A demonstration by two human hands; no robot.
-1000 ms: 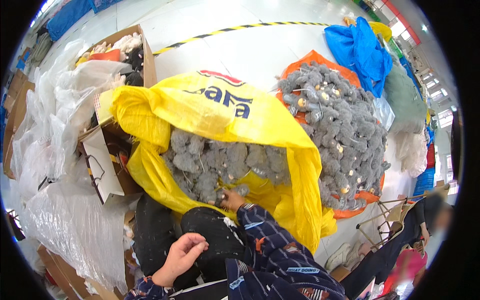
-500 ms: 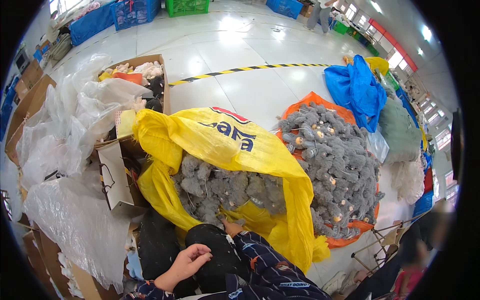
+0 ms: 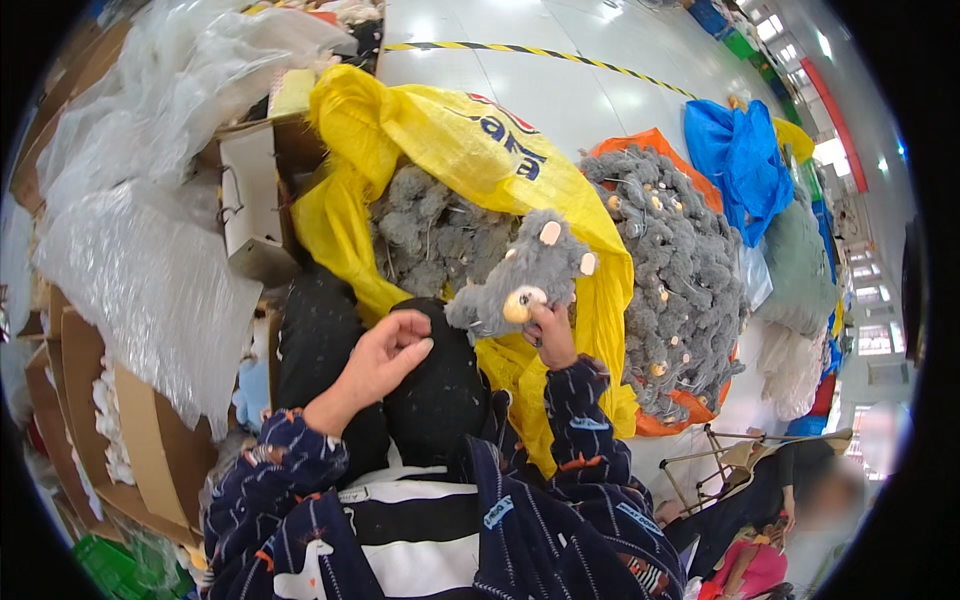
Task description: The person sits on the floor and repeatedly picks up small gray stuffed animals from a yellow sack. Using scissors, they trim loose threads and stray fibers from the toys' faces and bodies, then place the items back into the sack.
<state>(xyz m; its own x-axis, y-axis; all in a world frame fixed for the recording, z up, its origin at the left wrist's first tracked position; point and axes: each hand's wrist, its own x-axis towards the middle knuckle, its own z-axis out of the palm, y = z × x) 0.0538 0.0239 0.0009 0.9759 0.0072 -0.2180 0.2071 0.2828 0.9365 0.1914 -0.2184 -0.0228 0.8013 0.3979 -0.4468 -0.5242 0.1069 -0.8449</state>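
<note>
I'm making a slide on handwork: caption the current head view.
The right hand holds a gray plush toy at an open yellow sack of gray plush; the left hand is empty.

Bright, glare on floor [image 3: 440,90], fisheye-bent edges

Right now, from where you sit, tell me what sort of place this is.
Probably a soft-toy workshop or factory: the right hand holds a grey plush toy, a heap of similar grey plush lies beside the yellow sack, and striped tape marks the floor.
</note>
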